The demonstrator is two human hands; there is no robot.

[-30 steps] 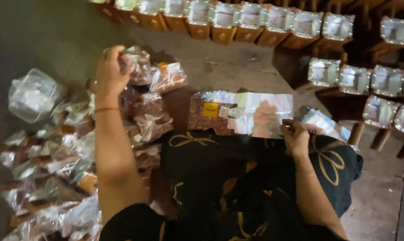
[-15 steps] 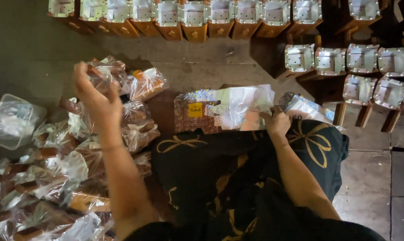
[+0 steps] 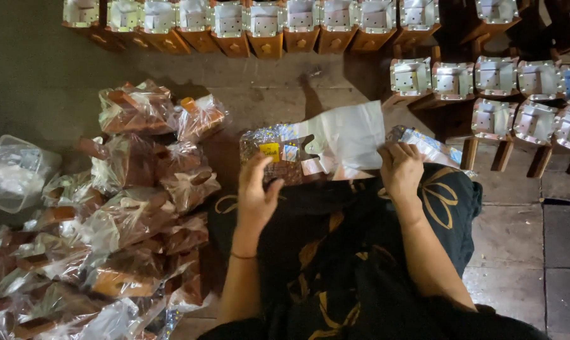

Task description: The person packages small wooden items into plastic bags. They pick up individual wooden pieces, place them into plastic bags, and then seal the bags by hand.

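Concrete floor (image 3: 335,75): hands (both) grip packet (image 3: 278,154).

White plastic bag (image 3: 348,135); black cloth (image 3: 360,252) with gold leaf pattern; brown wooden pieces (image 3: 190,41).

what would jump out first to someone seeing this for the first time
Probably the big heap of clear-bagged brown pieces at the left. Next, the rows of small wooden stands with shiny tops along the top and right. In the middle, the left hand and right hand hold a white plastic bag over the lap.
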